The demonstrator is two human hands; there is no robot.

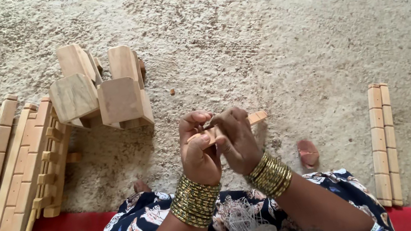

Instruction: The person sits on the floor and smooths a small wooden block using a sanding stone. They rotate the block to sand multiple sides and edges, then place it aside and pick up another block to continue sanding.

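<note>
Left hand [200,153]: fingers closed around the wooden strip [256,117].
Right hand [237,139]: fingers pinching the same strip, above the lap.
Done: slatted frames [19,176] stacked left.
Left: notched strips [383,146], blocks [100,94] on floor.

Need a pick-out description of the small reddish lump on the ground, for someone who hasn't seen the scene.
Start at the long notched wooden strips lying upright along the right side of the sandy ground. Just left of them, near the person's right hand and its gold bangles, lies the reddish lump. It is the only rounded, red-brown piece there; everything else nearby is pale, straight-cut wood.
</note>
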